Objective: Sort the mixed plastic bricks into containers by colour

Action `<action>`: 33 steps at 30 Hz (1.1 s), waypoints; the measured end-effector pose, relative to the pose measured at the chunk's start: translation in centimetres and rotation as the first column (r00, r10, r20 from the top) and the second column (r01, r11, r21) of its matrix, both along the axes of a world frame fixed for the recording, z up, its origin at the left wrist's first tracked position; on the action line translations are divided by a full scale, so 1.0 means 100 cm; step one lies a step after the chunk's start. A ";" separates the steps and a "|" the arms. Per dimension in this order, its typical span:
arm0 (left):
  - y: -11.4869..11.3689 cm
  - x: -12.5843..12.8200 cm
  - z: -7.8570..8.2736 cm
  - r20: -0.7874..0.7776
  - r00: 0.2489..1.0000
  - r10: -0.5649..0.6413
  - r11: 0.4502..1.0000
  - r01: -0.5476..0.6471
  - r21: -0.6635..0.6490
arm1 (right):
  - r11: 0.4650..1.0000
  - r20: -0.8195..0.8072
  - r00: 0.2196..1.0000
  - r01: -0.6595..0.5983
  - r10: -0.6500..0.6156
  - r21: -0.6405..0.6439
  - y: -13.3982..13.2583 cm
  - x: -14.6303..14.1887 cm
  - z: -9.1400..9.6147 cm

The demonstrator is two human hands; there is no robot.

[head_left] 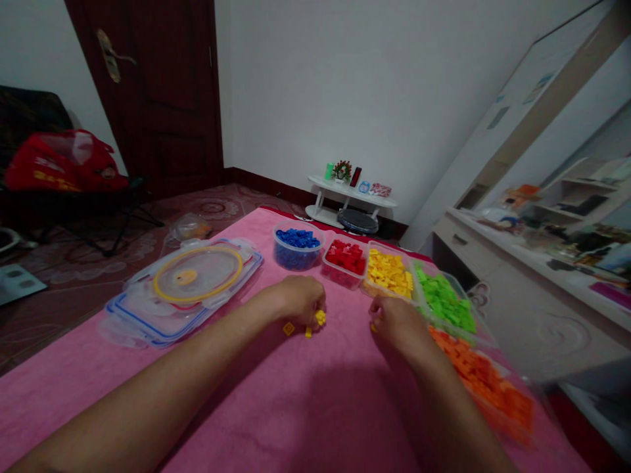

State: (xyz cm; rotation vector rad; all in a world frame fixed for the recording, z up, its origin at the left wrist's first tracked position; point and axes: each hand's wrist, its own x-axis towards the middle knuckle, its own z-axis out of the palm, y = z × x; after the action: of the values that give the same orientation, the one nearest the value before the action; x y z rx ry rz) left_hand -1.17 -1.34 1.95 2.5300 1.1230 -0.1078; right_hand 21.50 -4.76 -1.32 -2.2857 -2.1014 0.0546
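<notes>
My left hand point(300, 299) is closed over the pink cloth, its fingertips gripping a small yellow building block point(320, 318). Just below those fingers lies another yellow piece point(308, 332), and a flat square yellow piece point(288, 328) rests to the left. My right hand point(397, 320) is curled in front of the tub of yellow blocks. A bit of a yellow block point(373, 327) shows at its fingertips; the fingers hide the rest. Yellow blocks point(392, 272) fill the clear tub beyond that hand.
Blue blocks point(298, 238) fill a round tub and red blocks point(346, 256) a square one behind my hands. Green blocks point(446, 299) and orange blocks point(486, 378) stand in tubs at right. Stacked clear lids point(162, 322) lie left on the pink cloth point(276, 407).
</notes>
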 end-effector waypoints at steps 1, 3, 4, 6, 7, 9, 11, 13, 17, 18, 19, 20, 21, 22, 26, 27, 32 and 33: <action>-0.001 0.002 -0.002 -0.012 0.999 -0.029 0.999 0.029 -0.017 | 0.999 0.021 1.000 0.004 -0.003 -0.041 -0.002 0.001 -0.002; -0.002 0.007 -0.009 -0.038 0.996 -0.080 0.997 0.079 -0.013 | 0.997 0.024 1.000 -0.016 0.018 -0.080 -0.005 0.002 -0.010; -0.003 0.008 -0.013 -0.043 0.994 -0.097 0.995 0.097 0.008 | 0.996 0.012 0.999 -0.029 0.030 -0.084 -0.005 0.002 -0.014; -0.003 0.011 -0.019 -0.028 0.993 -0.116 0.992 0.117 0.048 | 0.997 -0.025 0.999 -0.049 0.048 -0.065 -0.004 0.004 -0.021; -0.004 0.012 -0.021 -0.017 0.993 -0.121 0.991 0.122 0.053 | 0.997 -0.044 0.998 -0.057 0.054 -0.055 -0.003 0.006 -0.023; -0.005 0.013 -0.023 0.004 0.991 -0.131 0.991 0.131 0.036 | 0.998 -0.072 0.996 -0.058 0.055 -0.036 -0.002 0.010 -0.026; -0.005 0.013 -0.024 0.014 0.992 -0.128 0.992 0.128 0.010 | 0.999 -0.103 0.994 -0.040 0.038 -0.009 -0.001 0.012 -0.027; -0.005 0.012 -0.025 0.029 0.992 -0.120 0.993 0.121 -0.012 | 0.998 -0.172 0.984 -0.032 0.042 0.060 -0.001 0.008 -0.025; 0.000 0.011 -0.028 0.046 0.993 -0.108 0.989 0.112 -0.093 | 0.980 -0.566 0.811 -0.044 0.150 0.196 -0.001 -0.011 -0.015; 0.002 0.010 -0.029 0.056 0.992 -0.110 0.986 0.116 -0.119 | 0.981 -0.692 0.705 -0.025 0.155 0.194 -0.001 -0.016 -0.013; 0.004 0.009 -0.030 0.068 0.992 -0.111 0.982 0.119 -0.144 | 0.983 -0.802 0.578 0.001 0.148 0.182 -0.002 -0.022 -0.010; 0.006 0.008 -0.031 0.086 0.990 -0.112 0.977 0.126 -0.173 | 0.986 -0.887 0.442 0.028 0.138 0.167 -0.002 -0.026 -0.009; 0.008 0.007 -0.032 0.109 0.988 -0.111 0.969 0.132 -0.209 | 0.987 -0.944 0.306 0.055 0.125 0.149 -0.003 -0.030 -0.008; 0.011 0.005 -0.033 0.137 0.985 -0.105 0.959 0.137 -0.250 | 0.988 -0.978 0.173 0.079 0.114 0.129 -0.004 -0.033 -0.007; 0.018 0.001 -0.025 0.312 0.949 -0.043 0.955 0.131 -0.266 | 0.993 -0.929 -0.369 0.114 0.028 -0.015 -0.006 -0.045 -0.015; 0.018 0.000 -0.020 0.369 0.929 -0.025 0.976 0.103 -0.193 | 0.994 -0.876 -0.482 0.085 -0.025 -0.075 -0.006 -0.049 -0.018; 0.006 0.007 0.011 0.594 0.805 0.004 0.983 -0.113 0.145 | 0.935 -0.596 -0.724 -0.222 -0.347 -0.276 -0.010 -0.073 -0.023; 0.003 0.009 0.015 0.602 0.798 -0.008 0.982 -0.106 0.154 | 0.927 -0.566 -0.737 -0.256 -0.371 -0.274 -0.012 -0.077 -0.022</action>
State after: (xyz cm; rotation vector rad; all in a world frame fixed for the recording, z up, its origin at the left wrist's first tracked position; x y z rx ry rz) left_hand -0.26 -1.08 3.40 2.3938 0.9516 0.7985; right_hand 13.81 -5.99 -3.54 -0.6824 -0.3172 1.9283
